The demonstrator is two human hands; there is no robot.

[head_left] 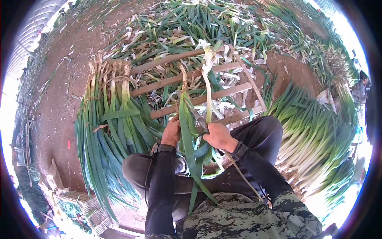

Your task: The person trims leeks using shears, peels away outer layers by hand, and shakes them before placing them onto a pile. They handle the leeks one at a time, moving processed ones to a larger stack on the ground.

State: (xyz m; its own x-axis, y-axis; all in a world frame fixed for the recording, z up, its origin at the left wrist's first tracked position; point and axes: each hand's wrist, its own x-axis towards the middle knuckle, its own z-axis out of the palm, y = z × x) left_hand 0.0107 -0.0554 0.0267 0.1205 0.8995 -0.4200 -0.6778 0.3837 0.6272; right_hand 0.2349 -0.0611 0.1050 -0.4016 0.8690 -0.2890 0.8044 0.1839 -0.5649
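My left hand point(171, 132) is closed around a leek point(186, 131). Its roots point up and away from me, and its long green leaves hang down over my lap. My right hand point(219, 136) grips a thin air nozzle point(200, 120), whose tip slants up to the left toward the leek's stem. A hose point(243, 177) trails from that hand down past my right forearm. Just above my right hand stands a pale, peeled-looking strip point(208, 93) with a ragged white top; its lower end is hidden by the fingers.
In front of me lies a wooden slatted frame point(229, 93) over scattered leaf trimmings point(191, 24). An untrimmed leek pile point(109, 107) leans at my left. Rows of cleaner leeks point(314, 135) lie at my right. A woven basket point(85, 205) sits at the lower left. Another person point(363, 83) is at the far right edge.
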